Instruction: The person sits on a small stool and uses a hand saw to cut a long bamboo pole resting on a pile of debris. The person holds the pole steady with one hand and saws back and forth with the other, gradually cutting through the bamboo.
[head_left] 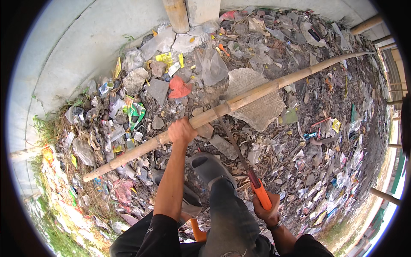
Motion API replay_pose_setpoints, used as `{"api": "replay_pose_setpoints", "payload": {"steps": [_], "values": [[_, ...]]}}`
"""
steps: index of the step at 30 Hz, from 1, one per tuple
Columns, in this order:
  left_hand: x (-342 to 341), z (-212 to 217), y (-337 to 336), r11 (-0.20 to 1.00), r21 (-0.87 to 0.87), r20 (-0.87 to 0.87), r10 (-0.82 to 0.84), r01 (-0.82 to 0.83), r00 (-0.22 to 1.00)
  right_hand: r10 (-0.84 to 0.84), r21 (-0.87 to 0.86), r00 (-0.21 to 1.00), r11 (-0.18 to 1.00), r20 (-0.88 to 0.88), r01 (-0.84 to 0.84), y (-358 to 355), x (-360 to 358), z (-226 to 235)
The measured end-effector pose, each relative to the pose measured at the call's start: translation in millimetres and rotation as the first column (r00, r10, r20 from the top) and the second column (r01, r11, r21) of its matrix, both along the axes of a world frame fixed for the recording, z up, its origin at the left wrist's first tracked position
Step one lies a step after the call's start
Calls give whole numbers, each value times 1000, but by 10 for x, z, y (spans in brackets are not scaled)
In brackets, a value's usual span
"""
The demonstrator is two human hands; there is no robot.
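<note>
A long bamboo pole lies slantwise in front of me, running from the near left to the far right. My left hand is closed around it, left of its middle. In my right hand is the orange handle of a handsaw. The saw's narrow, dark blade points away from me, and its far end meets the pole a little to the right of my left hand. Under the pole, just beyond that spot, sits a flat broken slab of pale stone or concrete.
Rubbish and rubble cover the ground. My grey clog stands near the pole. To the right lies a curved tool with a blue part; a dark-handled object is farther off. A pale wall curves behind, with a wooden post.
</note>
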State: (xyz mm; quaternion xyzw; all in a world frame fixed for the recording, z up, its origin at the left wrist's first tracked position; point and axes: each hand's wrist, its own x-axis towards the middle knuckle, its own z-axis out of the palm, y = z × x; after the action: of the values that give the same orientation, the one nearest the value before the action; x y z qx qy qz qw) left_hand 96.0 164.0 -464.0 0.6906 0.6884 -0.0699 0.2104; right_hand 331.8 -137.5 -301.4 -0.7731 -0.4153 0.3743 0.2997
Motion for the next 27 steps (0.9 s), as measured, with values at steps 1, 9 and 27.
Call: {"api": "replay_pose_setpoints", "payload": {"steps": [1, 9, 27], "values": [[22, 6, -33, 1000, 21, -7, 9, -9, 1000, -42, -3, 999, 999, -10, 42, 103, -33, -19], [-135, -273, -281, 990, 138, 0, -21, 21, 1000, -26, 139, 993, 989, -114, 42, 1396, -289, -476], [-61, -575, -412, 877, 478, -16, -49, 51, 999, 249, 136, 967, 961, -52, -241, 1982, -157, 318]]}}
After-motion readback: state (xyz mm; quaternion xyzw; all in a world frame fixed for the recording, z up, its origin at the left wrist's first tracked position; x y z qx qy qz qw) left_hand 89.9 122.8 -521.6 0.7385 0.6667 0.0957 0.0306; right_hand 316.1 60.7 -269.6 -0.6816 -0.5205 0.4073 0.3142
